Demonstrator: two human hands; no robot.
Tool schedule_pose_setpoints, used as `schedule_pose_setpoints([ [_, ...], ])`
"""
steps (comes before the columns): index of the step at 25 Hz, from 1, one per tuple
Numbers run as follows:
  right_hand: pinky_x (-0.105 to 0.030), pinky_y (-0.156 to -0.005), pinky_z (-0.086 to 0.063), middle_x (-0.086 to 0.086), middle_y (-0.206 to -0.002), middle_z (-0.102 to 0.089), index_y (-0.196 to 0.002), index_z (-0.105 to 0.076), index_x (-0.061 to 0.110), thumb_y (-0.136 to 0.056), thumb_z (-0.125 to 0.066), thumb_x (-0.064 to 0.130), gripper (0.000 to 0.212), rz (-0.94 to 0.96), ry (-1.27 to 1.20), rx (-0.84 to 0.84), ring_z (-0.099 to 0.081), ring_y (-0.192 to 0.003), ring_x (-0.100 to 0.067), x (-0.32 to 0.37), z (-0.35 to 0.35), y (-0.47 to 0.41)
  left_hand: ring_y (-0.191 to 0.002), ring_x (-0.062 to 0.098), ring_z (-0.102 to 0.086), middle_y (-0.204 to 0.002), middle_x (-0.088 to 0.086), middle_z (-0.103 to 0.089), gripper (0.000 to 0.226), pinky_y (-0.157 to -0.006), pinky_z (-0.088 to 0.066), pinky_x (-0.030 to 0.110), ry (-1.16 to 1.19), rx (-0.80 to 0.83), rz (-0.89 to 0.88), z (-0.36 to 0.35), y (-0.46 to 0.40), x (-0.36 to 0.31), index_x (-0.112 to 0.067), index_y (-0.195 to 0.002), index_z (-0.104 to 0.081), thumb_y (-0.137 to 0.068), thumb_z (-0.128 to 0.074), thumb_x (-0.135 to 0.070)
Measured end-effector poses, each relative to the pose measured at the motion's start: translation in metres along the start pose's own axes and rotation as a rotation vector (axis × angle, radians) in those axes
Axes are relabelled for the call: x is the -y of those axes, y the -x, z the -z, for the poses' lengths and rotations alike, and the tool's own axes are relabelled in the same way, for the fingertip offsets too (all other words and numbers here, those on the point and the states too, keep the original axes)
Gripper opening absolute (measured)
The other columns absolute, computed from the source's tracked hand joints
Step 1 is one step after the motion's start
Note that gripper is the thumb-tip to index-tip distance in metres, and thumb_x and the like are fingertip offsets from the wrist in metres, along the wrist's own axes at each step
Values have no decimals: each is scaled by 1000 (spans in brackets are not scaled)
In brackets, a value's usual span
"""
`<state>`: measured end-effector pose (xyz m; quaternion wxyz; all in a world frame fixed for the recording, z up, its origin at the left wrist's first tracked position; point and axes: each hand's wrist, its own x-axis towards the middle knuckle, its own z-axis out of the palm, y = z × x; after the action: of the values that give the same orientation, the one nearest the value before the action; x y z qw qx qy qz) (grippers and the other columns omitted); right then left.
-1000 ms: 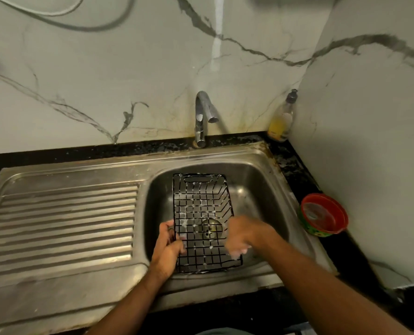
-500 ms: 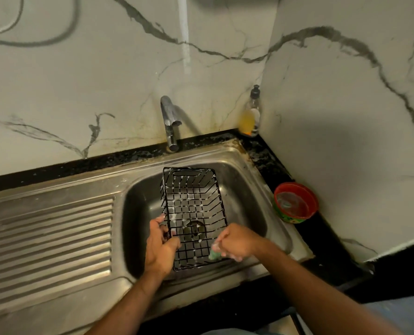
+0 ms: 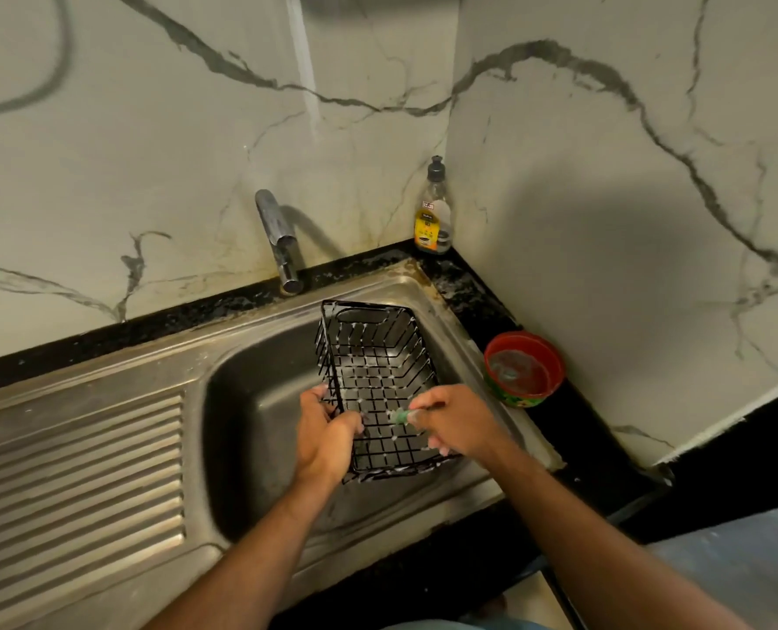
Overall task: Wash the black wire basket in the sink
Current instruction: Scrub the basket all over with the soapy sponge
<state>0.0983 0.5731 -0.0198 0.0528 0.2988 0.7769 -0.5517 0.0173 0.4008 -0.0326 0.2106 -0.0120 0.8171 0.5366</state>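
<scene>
The black wire basket (image 3: 373,356) lies tilted in the steel sink (image 3: 259,402), flecked with white soap suds. My left hand (image 3: 325,436) grips its left rim near the front. My right hand (image 3: 457,425) presses a green scrubber (image 3: 400,416) against the basket's wire floor at its right front. The tap (image 3: 280,241) stands behind the basin, and no water runs from it.
A ribbed steel drainboard (image 3: 73,475) stretches to the left of the basin. A dish soap bottle (image 3: 433,216) stands in the back corner. A red bowl (image 3: 524,368) with liquid sits on the black counter to the right, close to the marble wall.
The view has swung to the right and closer. The basket's far end has tipped up. My right hand has shifted the scrubber a little along the basket's inside; my left hand keeps its hold.
</scene>
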Motion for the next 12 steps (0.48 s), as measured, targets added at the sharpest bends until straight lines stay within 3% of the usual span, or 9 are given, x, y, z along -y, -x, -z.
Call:
schedule_pose_setpoints([
  [3,-17,-65,-56,9,-88,-74,-95,-74,24,-87,-75,27,8,154,88,-271,-65,-67,2,13,36,6,-89,6,-51,-100,-9,-51,59,-73,-42,27,-66,11,-33,-8,-12,-6,-20,-133,-40,-83,-68,-8],
  [5,-12,-72,-52,14,-94,-72,-100,-74,29,-89,-72,33,13,176,247,-492,-65,-77,3,13,70,9,-93,12,-54,-100,-9,-52,63,-76,-38,28,-101,3,-46,-8,-18,-5,-17,-141,-39,-86,-68,-7],
  [6,-16,-76,-51,10,-99,-73,-106,-74,27,-90,-69,34,17,141,330,-575,-67,-82,-4,8,85,7,-94,14,-56,-100,-9,-53,64,-77,-39,30,-114,1,-44,-6,-18,-5,-17,-143,-38,-86,-68,-7],
  [9,-35,-88,-54,-4,-112,-73,-110,-73,23,-90,-64,32,24,-43,573,-566,-68,-100,-26,-18,110,-9,-92,18,-61,-99,-8,-55,64,-79,-44,35,-157,-28,-9,-3,-19,0,-16,-142,-40,-86,-70,-9],
  [12,-37,-89,-54,-6,-116,-72,-110,-75,25,-88,-65,27,23,-103,638,-466,-67,-104,-28,-31,107,-22,-104,24,-59,-114,0,-58,67,-90,-44,39,-154,-19,76,4,-13,-2,-19,-142,-41,-82,-72,-14],
])
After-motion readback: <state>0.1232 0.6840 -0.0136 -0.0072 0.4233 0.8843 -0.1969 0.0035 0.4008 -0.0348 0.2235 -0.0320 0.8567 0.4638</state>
